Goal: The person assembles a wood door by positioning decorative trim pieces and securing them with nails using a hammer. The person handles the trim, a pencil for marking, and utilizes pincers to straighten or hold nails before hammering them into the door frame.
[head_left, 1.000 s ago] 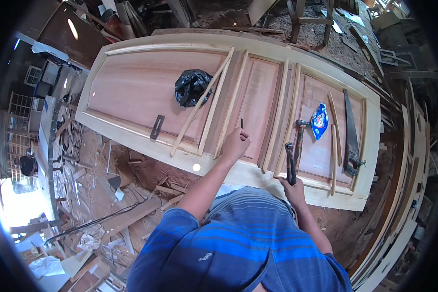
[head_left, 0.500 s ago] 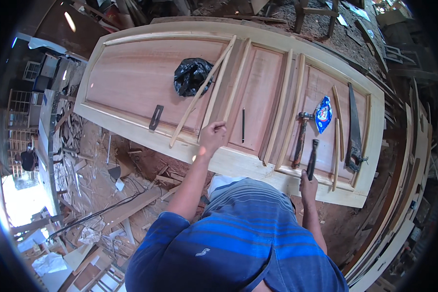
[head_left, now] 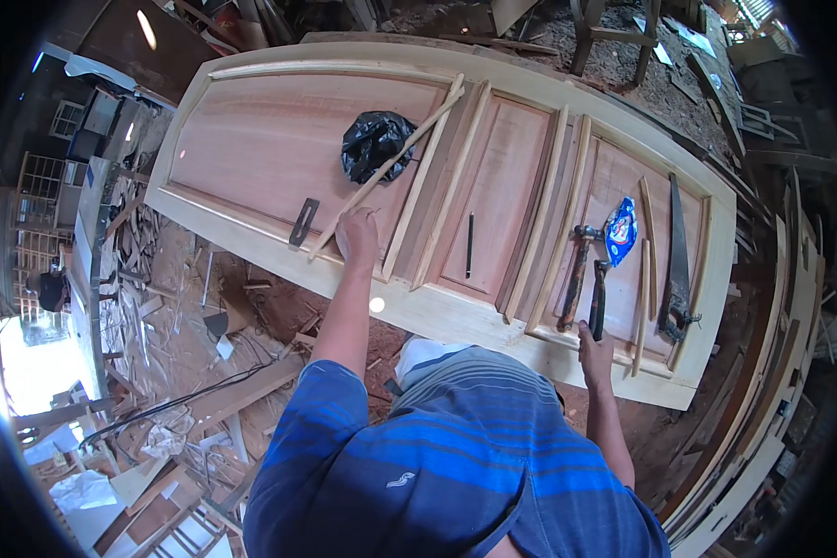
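A panelled wooden door point(head_left: 251, 219) lies flat in front of me. My left hand point(head_left: 356, 234) is closed at the lower part of a loose wooden strip point(head_left: 381, 172), which slants across the left panel and partly over a crumpled black plastic bag point(head_left: 367, 139). Near that hand lies a dark flat slotted metal piece point(head_left: 301, 223). My right hand point(head_left: 596, 352) grips the dark handle of a hammer point(head_left: 599, 302), held over the right panel. Beside it rest a second hammer point(head_left: 577, 279) with a worn handle and a blue packet point(head_left: 621, 231).
A handsaw point(head_left: 678, 251) and two thin strips point(head_left: 644, 298) lie toward the door's right end. A pencil-like dark stick point(head_left: 470, 245) is on the middle panel. Long boards point(head_left: 763, 372) stand along the right; wood scraps point(head_left: 172, 307) cover the floor at left.
My left hand has moved left to the loose strip, whose near end has swung left. The hammer in my right hand has tilted slightly. The view has shifted a little.
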Motion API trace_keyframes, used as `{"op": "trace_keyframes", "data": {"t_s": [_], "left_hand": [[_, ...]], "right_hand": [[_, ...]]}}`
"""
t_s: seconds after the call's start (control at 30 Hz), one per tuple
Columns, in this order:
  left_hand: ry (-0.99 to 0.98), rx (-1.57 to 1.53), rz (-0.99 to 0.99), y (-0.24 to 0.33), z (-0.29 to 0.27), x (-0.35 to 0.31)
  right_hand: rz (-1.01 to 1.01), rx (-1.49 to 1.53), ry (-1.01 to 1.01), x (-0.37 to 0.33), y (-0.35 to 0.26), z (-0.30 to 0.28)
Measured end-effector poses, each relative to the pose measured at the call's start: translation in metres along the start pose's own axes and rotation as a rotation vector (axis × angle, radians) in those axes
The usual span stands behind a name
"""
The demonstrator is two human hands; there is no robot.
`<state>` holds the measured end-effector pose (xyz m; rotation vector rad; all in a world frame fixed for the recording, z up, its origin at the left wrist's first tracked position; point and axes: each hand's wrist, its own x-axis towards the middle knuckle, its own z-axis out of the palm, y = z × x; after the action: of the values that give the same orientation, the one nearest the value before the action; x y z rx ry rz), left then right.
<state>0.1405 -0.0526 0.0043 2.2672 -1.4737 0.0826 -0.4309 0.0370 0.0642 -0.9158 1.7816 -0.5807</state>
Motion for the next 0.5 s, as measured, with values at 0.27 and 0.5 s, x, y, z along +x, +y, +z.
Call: {"op": "trace_keyframes", "data": {"t_s": [0.27, 0.5], "left_hand": [[-0.12, 0.187, 0.036, 0.015, 0.007, 0.018], [-0.429, -0.882, -0.27, 0.102, -0.027, 0.016]], "right_hand": [[0.02, 0.04, -0.012, -0.02, 0.006, 0.008], [-0.191, -0.077, -0.068, -0.038, -0.027, 0.013]]}}
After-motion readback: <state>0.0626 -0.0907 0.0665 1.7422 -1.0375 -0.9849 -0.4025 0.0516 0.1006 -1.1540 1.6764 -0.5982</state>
